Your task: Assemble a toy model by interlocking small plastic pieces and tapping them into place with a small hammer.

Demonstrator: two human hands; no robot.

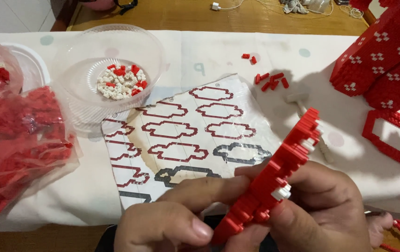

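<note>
Both hands clamped on red brick panel [281,165]: left hand [167,224] pinched lower edge, right hand [321,210] gripped behind, above instruction sheet [186,135].

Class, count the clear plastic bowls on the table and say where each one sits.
2. One clear bowl of white and red bricks sits behind the instruction sheet; another bowl sits at the far left, cut off by the frame edge. More may lie out of view.
</note>
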